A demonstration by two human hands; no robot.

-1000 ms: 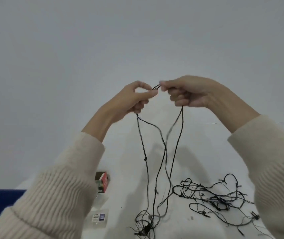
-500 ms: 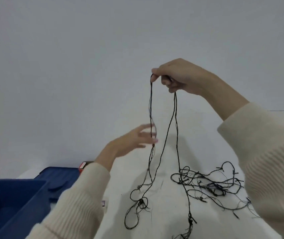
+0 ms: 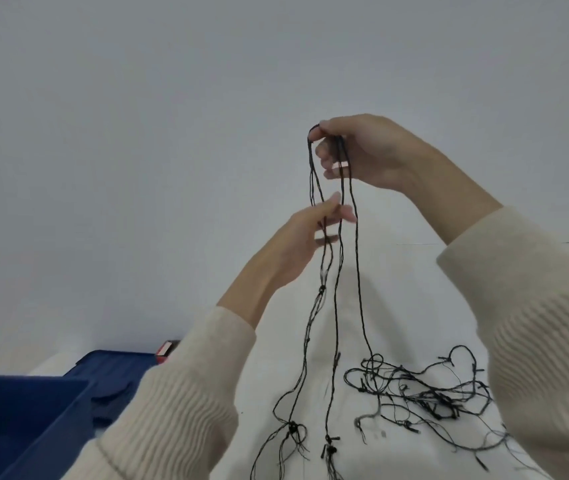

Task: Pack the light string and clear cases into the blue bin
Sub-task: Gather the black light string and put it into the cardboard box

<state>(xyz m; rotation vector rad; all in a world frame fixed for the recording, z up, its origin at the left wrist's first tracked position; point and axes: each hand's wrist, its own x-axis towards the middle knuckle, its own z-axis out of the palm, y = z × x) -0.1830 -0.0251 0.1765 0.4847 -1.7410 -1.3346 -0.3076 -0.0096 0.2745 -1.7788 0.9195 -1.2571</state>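
The light string (image 3: 322,289) runs off the near edge of the frame, so its lower ends are cut off, and its hanging strands blur together. It is thin black twisted wire with small dark bulbs and knots. About four strands hang from the right hand (image 3: 362,150), which is raised and pinches the gathered loops between thumb and curled fingers. The rest lies as one loose tangle on the white table (image 3: 397,306), to the right.

Just below, the left hand (image 3: 304,237) has half-curled fingers about two strands. Its fingertips are blurred, so a grip cannot be confirmed.

Two cream ribbed-knit sleeves (image 3: 172,410) cover the arms. One blue bin (image 3: 16,427), smooth plastic, sits near left, cropped by the frame. One small red box (image 3: 164,349) shows partly behind the left sleeve.
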